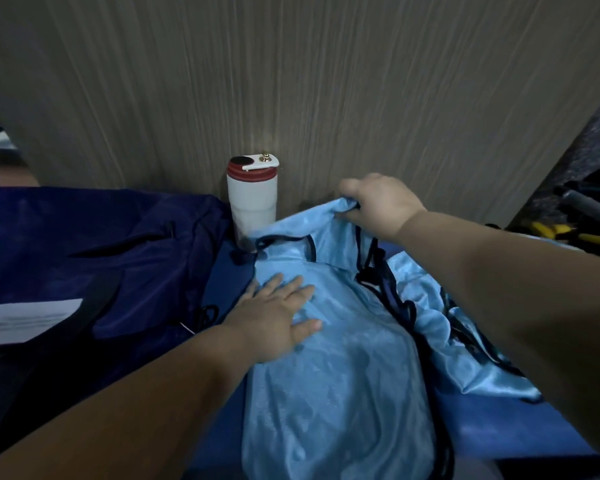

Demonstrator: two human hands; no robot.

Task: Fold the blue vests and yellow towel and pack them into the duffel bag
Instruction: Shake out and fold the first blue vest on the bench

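Right grip (378, 202) on blue vest (329, 358); label unreadable.

White tag (25, 318) on the duffel bag (84, 244): faint printed lines, too blurred to read
White tumbler (252, 202): no readable text

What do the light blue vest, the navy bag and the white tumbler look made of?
Light blue vest: thin synthetic, probably polyester; satiny sheen, fine crinkles, black binding.
Navy bag: matte woven nylon-like fabric, by its soft folds.
White tumbler: smooth plastic or coated metal, unclear; red-rimmed lid.
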